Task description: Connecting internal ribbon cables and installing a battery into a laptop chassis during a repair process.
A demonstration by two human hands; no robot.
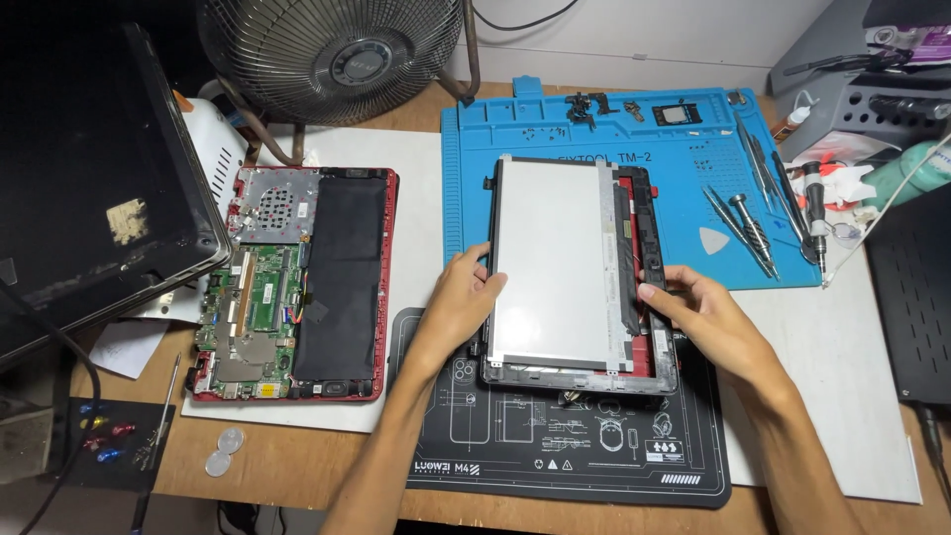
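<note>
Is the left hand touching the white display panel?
Touching. The head view shows the left hand with fingertips curled over the left edge of the white display panel.

A pale grey rectangular screen panel [557, 263] lies in its dark frame mid-counter; a black, scuffed screen [89, 178] leans far left.

The left hand [464, 297] rests against the left edge of a bare display panel [557, 263], fingers on its pale grey face. The right hand [708, 315] grips the panel's right edge beside the black lid frame [654, 223]. The panel lies across a blue work mat [634, 129] and a black mat [555, 446]. An opened red laptop base [297, 282] (circuit boards exposed) lies well to the left, below a fan [332, 54].
</note>
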